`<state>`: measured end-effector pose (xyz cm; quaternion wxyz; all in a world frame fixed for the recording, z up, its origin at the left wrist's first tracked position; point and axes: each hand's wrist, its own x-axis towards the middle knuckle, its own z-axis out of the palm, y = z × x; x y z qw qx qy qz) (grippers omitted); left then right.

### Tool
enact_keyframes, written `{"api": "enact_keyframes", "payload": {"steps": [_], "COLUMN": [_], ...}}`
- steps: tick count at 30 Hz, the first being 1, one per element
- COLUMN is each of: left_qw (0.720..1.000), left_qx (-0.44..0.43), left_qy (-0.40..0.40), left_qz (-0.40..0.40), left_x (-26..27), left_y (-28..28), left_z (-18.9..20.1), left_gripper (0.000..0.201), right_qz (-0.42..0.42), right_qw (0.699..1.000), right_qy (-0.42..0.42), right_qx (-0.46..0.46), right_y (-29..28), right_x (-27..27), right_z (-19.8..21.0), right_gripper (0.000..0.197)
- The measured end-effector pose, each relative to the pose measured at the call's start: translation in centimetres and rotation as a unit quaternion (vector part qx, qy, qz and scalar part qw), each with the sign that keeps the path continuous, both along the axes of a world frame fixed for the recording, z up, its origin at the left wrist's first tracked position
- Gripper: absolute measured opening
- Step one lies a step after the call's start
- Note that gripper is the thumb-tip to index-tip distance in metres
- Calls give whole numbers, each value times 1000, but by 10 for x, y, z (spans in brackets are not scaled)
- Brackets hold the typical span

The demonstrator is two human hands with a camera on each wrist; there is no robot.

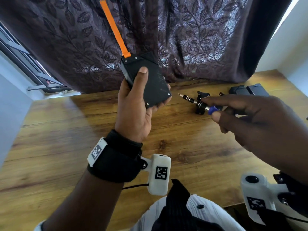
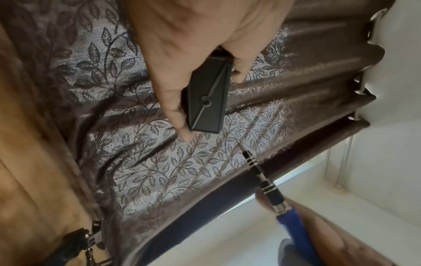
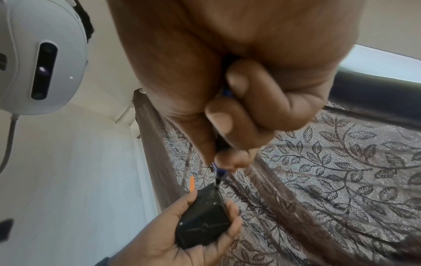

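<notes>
While your left hand (image 1: 135,105) holds the box (image 1: 150,84) up above the table (image 1: 66,147), your thumb (image 1: 141,75) lies flat across its face and your fingers (image 1: 159,105) wrap its far edge, so the hand is clamped on it. The box is black and tilted, with small screws at its corners. An orange strap (image 1: 115,29) runs up from its top end in front of the curtain (image 1: 200,39).

Your right hand (image 1: 250,117) pinches the screwdriver (image 1: 195,101) by its blue handle, fingers curled around it. Its black, ringed shaft points left toward the box's lower right corner. In the head view the tip is near that corner but apart from it. In the right wrist view the tip overlaps the box, and you cannot tell whether it touches.

Behind the screwdriver, a small black clamp (image 1: 200,110) and dark parts (image 1: 248,90) lie on the table.
</notes>
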<state>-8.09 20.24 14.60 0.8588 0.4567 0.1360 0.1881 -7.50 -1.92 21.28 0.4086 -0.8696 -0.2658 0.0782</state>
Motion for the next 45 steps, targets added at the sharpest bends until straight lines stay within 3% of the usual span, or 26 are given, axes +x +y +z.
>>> {"api": "enact_keyframes", "payload": {"steps": [7,8,10,13,19,26,30,34,45], "left_qw": [992,991,990,988,986,989,990,989,985], "left_qx": [-109,-112,-109,-109,-106,-100,-89,-99,-127], "left_qy": [-9,-10,-12,-12,13,20,14,5,-19], "left_qz": [-68,-76,-93,-112,-127,-109,-110,-108,-114], "left_x": [-2,-3,-4,-6,-9,-6,-6,-6,-9], "left_y": [3,2,1,-2,-9,-8,-7,-6,0], "left_z": [5,4,2,-2,-6,-8,-5,-2,-3], "left_gripper": [66,70,73,65,58,64,65,63,50], "right_qz": [-33,-24,-7,26,37,12,7,36,69], "right_qw": [996,995,993,988,978,988,992,992,990], "right_qy": [-81,-93,-118,-147,-197,-151,-124,-120,-125], "right_qx": [-9,-8,-20,-46,-61,-24,14,21,8], "right_y": [9,12,17,25,25,16,15,12,8], "right_x": [2,2,2,2,6,7,3,0,-2], "right_z": [-15,-18,-25,-33,-37,-34,-32,-31,-28], "right_gripper": [21,23,46,67,61,34,29,53,49]}}
